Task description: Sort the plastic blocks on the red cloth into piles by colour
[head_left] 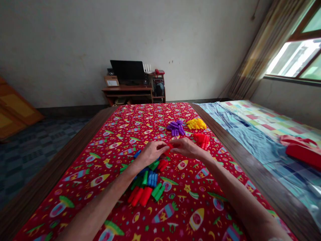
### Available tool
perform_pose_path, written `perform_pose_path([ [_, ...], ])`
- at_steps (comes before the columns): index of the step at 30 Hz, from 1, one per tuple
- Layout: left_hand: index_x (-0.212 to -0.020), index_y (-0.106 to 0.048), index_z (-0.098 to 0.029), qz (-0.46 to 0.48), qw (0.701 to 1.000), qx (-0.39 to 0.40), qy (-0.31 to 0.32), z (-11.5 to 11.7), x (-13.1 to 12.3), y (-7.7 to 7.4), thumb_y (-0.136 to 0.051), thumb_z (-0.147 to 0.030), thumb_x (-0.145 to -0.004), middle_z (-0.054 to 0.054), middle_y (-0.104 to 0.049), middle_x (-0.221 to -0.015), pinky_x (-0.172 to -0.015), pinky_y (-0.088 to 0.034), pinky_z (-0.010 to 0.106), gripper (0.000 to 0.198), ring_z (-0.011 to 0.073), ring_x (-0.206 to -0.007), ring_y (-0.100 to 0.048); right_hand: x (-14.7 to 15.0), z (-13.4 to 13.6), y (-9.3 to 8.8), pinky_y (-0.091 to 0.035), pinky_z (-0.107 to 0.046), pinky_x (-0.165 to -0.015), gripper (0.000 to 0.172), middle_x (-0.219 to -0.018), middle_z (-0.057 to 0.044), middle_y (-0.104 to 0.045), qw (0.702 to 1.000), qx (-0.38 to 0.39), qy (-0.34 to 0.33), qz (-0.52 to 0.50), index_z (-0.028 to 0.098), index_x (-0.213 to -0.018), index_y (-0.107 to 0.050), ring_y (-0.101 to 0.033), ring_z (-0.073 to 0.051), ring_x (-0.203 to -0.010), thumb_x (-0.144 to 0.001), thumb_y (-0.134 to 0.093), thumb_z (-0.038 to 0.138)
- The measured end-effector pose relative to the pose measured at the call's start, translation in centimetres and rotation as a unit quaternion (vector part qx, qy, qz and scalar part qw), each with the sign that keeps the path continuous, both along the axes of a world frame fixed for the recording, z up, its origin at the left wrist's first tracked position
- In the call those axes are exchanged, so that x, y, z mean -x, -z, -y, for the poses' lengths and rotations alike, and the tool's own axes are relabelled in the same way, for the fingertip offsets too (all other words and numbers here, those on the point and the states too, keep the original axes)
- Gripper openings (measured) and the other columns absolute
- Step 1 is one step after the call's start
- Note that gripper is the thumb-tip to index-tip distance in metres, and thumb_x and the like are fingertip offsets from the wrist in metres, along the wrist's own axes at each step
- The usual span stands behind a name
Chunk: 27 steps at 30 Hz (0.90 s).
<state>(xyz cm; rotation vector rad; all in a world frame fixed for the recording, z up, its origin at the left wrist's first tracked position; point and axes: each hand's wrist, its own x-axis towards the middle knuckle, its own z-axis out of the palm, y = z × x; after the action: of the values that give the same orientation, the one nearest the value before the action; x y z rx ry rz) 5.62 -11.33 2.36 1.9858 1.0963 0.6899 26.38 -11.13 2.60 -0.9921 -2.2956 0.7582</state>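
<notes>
My left hand point(153, 151) and my right hand point(185, 147) meet above the patterned cloth, fingertips close together. Between their pinched fingers is a red plastic building piece point(168, 149), partly covered by the fingers. Under and in front of my left hand lies a mixed heap of finger-shaped plastic pieces: blue pieces point(152, 178), green pieces point(158, 191) and red pieces point(140, 195). Another red pair point(163, 164) lies just below the fingertips. To the right of my right hand sits a red pile point(202, 141), with a purple pile point(176, 128) and a yellow pile point(197, 124) behind.
A red rocket-print cloth point(170, 217) covers the long table, its brown wooden edge point(225, 140) showing. A bed point(263, 144) with a red box point(303, 155) stands along the right. At the far wall is a desk point(127, 88) with a monitor point(130, 71).
</notes>
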Motion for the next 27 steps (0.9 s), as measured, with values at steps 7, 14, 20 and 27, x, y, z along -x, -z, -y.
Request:
perform_pose_path([
  [7,-0.096,-0.067,-0.020,-0.265,0.948,-0.162,0.070,2.0,0.9,0.2,-0.066,-0.036,-0.080,0.005,-0.070,-0.098,-0.087,-0.047,0.033,0.022,0.0230,-0.096,-0.064,-5.9,-1.9,-0.8,-0.040,-0.024,-0.064,0.026,-0.081,-0.007,-0.071,0.910,-0.150,0.372,0.106,0.016,-0.103,-0.069,-0.062,-0.017,-0.072,-0.085,-0.052,0.021],
  [14,-0.115,-0.059,-0.021,-0.335,0.895,-0.280,0.096,3.6,1.0,3.3,-0.061,-0.022,-0.084,0.008,-0.065,-0.117,-0.100,-0.040,0.038,0.031,0.0239,-0.112,-0.058,-11.2,-1.9,-0.4,-0.042,-0.028,-0.072,0.027,-0.097,-0.014,-0.071,0.838,-0.027,0.461,0.291,0.017,-0.101,-0.071,-0.065,-0.024,-0.094,-0.089,-0.049,0.026],
  [20,-0.130,-0.049,-0.023,-0.223,0.957,-0.181,0.039,2.4,-0.6,0.7,-0.065,-0.024,-0.081,0.007,-0.065,-0.122,-0.093,-0.048,0.033,0.051,0.0223,-0.108,-0.063,-11.2,-1.7,-0.6,-0.038,-0.026,-0.064,0.041,-0.079,-0.012,-0.070,0.857,-0.030,0.431,0.281,0.015,-0.079,-0.071,-0.065,-0.021,-0.078,-0.096,-0.041,0.036],
  [27,-0.131,-0.047,-0.023,-0.062,0.989,-0.130,-0.044,1.7,-1.2,-0.4,-0.068,-0.026,-0.078,0.007,-0.070,-0.106,-0.080,-0.055,0.033,0.057,0.0226,-0.094,-0.069,-7.3,-1.0,-1.8,-0.037,-0.024,-0.060,0.038,-0.067,-0.006,-0.066,0.911,-0.123,0.371,0.133,0.013,-0.078,-0.071,-0.059,-0.016,-0.065,-0.094,-0.043,0.034],
])
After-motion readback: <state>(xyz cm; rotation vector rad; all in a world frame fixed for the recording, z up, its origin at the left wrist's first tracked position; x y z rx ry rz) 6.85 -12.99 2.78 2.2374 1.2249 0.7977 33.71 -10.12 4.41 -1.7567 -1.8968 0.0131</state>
